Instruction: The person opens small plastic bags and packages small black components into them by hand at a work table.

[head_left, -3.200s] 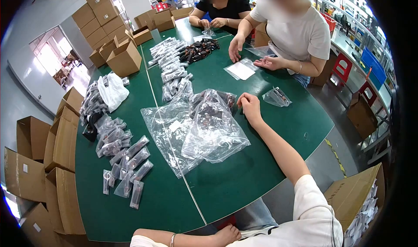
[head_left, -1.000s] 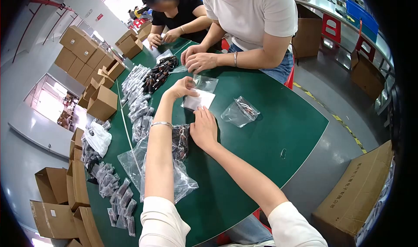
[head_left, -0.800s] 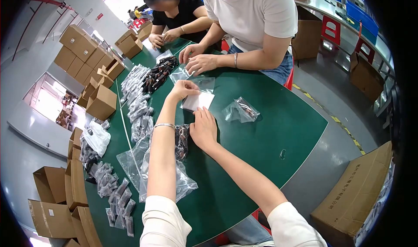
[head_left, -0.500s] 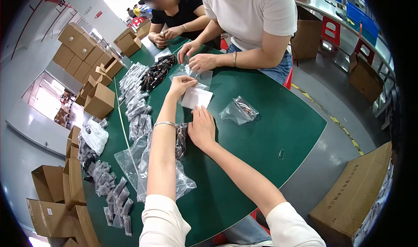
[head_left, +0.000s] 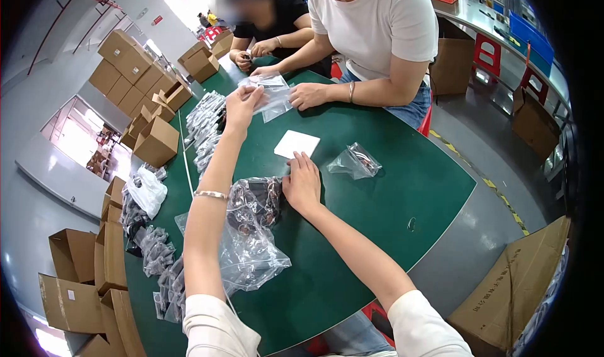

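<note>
My left hand (head_left: 241, 108) is raised over the far part of the green table, its fingers pinching the edge of a clear plastic bag (head_left: 274, 99). The co-worker's hands touch the far side of that bag. My right hand (head_left: 302, 184) lies on the table, fingers spread, its tips at the near edge of a stack of white sheets (head_left: 297, 144). Left of it sits a large clear bag (head_left: 251, 250) holding dark cabled items (head_left: 255, 201). A small clear bag with cables (head_left: 357, 162) rests to the right.
Bagged items (head_left: 204, 124) run in a row along the table (head_left: 377, 231). A white plastic bag (head_left: 148, 192) and more packets (head_left: 155, 250) lie at the left. Cardboard boxes (head_left: 113, 256) flank the table. Two people sit across; a large carton (head_left: 509, 288) stands at the right.
My left hand has moved away from the white sheets, up and to the left, with the clear bag lifted in it. My right hand has stayed beside the sheets. The view has shifted slightly.
</note>
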A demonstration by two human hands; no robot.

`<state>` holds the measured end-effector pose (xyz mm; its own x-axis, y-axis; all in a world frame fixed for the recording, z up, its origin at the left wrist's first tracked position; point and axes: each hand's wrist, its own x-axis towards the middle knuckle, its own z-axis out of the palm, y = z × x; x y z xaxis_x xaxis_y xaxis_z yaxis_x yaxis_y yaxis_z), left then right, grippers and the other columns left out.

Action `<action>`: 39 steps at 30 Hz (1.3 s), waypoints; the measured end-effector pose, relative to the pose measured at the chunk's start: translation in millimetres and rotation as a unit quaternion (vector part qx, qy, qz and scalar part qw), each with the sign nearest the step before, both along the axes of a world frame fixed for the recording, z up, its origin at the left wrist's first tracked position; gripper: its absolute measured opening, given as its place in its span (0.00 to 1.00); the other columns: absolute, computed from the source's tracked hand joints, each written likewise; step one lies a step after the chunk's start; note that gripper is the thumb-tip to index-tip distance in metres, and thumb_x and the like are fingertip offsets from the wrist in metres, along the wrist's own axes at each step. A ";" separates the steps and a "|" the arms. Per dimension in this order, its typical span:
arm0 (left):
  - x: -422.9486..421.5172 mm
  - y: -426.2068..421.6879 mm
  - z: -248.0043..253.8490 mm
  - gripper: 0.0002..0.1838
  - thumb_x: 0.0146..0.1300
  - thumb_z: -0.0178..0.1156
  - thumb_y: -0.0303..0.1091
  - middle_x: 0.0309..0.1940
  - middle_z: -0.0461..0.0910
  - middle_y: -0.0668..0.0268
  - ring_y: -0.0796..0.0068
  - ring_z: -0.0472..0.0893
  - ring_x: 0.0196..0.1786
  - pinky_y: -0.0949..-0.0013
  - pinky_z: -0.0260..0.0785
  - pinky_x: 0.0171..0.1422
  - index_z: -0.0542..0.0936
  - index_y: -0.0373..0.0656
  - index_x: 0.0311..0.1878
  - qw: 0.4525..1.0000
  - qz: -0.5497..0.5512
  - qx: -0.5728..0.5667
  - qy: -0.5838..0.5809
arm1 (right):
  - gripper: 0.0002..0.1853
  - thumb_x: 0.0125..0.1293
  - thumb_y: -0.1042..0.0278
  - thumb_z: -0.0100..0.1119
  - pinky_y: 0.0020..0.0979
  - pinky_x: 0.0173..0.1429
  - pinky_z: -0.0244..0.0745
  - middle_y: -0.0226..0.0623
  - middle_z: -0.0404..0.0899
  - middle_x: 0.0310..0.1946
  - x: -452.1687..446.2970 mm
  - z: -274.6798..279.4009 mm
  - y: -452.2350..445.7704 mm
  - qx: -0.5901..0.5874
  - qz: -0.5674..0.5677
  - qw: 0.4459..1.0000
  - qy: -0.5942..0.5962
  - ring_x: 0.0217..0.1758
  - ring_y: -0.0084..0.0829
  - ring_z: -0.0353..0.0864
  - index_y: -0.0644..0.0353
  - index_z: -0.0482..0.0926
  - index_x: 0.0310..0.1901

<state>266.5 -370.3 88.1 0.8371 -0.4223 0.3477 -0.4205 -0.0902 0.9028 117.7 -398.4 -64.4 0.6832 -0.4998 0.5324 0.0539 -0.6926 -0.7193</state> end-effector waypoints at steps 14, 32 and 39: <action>-235.9 189.4 8.8 0.05 0.58 0.64 0.27 0.23 0.77 0.73 0.90 0.72 0.24 0.84 0.63 0.26 0.79 0.36 0.31 0.992 0.020 0.021 0.120 | 0.15 0.70 0.63 0.43 0.19 0.26 0.64 0.29 0.77 0.22 -63.7 75.1 24.8 0.371 0.349 0.848 -0.147 0.22 0.17 0.71 0.63 0.78 0.35; -287.9 316.1 -71.2 0.19 0.70 0.50 0.42 0.13 0.67 0.67 0.81 0.65 0.17 0.74 0.56 0.23 0.78 0.36 0.30 0.991 0.086 0.104 -0.009 | 0.12 0.66 0.63 0.58 0.21 0.37 0.77 0.31 0.81 0.30 -115.7 83.2 130.7 0.240 0.640 0.670 0.289 0.33 0.18 0.80 0.65 0.80 0.39; -281.6 325.7 -69.2 0.17 0.72 0.45 0.38 0.17 0.76 0.62 0.70 0.77 0.20 0.72 0.64 0.27 0.78 0.39 0.33 0.913 0.341 0.080 -0.208 | 0.11 0.65 0.67 0.59 0.25 0.44 0.79 0.38 0.82 0.35 -126.0 74.9 123.1 0.408 0.577 0.645 0.291 0.37 0.25 0.82 0.67 0.80 0.42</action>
